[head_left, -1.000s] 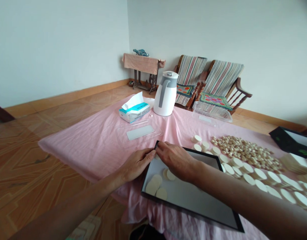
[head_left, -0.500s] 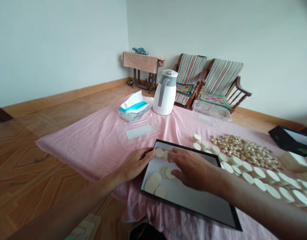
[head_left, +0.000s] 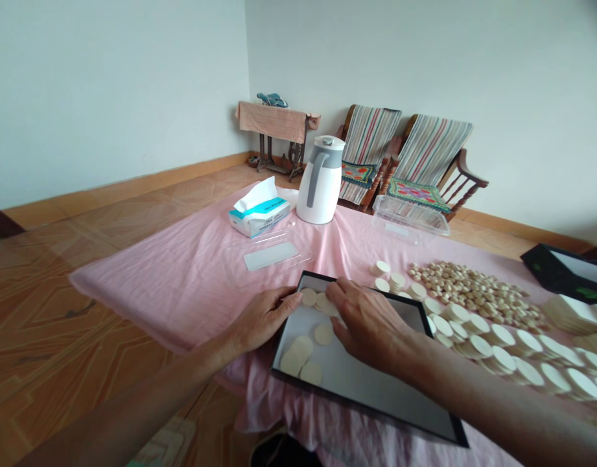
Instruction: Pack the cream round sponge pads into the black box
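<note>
My right hand (head_left: pixel 369 324), fingers spread, rests on a cream disc (head_left: pixel 326 305) in the black-framed tray (head_left: pixel 363 407) (my left hand (head_left: pixel 264 318), fingers together, lies just beside a second disc (head_left: pixel 308 297)).

A shallow tray (head_left: pixel 371 383) is set on the cloth-covered desk (head_left: pixel 147 279), with round discs (head_left: pixel 298 359) lying inside it. To its right, more discs (head_left: pixel 502 344) are laid in rows, with small round pieces (head_left: pixel 473 292) heaped behind them. Behind the tray, a tissue box (head_left: pixel 259 217) is placed beside a vacuum jug (head_left: pixel 317 181), and a clear plastic tub (head_left: pixel 409 217) is set right of the jug.
</note>
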{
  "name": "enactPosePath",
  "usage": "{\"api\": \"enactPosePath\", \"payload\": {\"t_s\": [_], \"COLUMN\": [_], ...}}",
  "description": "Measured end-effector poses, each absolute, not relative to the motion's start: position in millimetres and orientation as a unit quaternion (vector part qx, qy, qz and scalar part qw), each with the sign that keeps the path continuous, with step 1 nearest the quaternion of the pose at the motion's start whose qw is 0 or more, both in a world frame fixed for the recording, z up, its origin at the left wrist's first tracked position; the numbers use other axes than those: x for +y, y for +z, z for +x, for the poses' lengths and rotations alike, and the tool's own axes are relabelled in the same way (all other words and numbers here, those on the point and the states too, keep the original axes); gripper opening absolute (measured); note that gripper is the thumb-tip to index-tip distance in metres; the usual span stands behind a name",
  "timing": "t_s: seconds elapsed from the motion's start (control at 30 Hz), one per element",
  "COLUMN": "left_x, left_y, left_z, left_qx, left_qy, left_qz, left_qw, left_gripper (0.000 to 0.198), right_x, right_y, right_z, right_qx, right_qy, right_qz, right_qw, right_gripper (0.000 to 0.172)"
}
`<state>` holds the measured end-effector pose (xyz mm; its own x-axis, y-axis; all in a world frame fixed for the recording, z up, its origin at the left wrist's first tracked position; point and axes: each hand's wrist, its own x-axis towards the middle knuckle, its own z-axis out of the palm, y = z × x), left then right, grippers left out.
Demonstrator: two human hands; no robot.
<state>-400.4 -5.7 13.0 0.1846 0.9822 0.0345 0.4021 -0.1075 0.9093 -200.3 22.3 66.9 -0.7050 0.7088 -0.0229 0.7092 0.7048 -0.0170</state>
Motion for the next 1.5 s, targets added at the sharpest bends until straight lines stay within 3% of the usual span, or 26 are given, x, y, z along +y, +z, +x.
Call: {"api": "enactPosePath", "payload": {"t_s": [0.3, 0.6, 1.0, 1.37, 1.5], "left_x": [-5.8, -6.9, -6.5, -6.5, -6.3], "left_y": [12.8, 14.5, 14.5, 15.1, 15.9], "left_z": [-401.1, -401.4, -401.5, -401.5, -400.2], "left_qx": [0.533, 0.530, 0.524, 0.531, 0.535], "left_qy": [0.350, 0.345, 0.348, 0.342, 0.349], "left_qz": [0.655, 0.652, 0.654, 0.655, 0.649], "left_qw": [0.404, 0.419, 0.419, 0.415, 0.413], "left_gripper": [0.042, 0.046, 0.046, 0.047, 0.047], "right_x": [28.4, 27.5, 27.5, 21.6, 10.7], "right_y": [59.4, 86.1, 49.2, 65.3, 73.1], "right_z": [-212.3, -177.8, -171.5, -184.5, -187.9], "right_qx": [0.929, 0.887, 0.874, 0.877, 0.917], "right_qy": [0.094, 0.026, 0.002, 0.028, -0.010], "right_qz": [0.359, 0.461, 0.482, 0.479, 0.398], "right_qw": [-0.003, -0.003, 0.068, 0.034, 0.000], "right_gripper": [0.015, 0.009, 0.021, 0.014, 0.013]}}
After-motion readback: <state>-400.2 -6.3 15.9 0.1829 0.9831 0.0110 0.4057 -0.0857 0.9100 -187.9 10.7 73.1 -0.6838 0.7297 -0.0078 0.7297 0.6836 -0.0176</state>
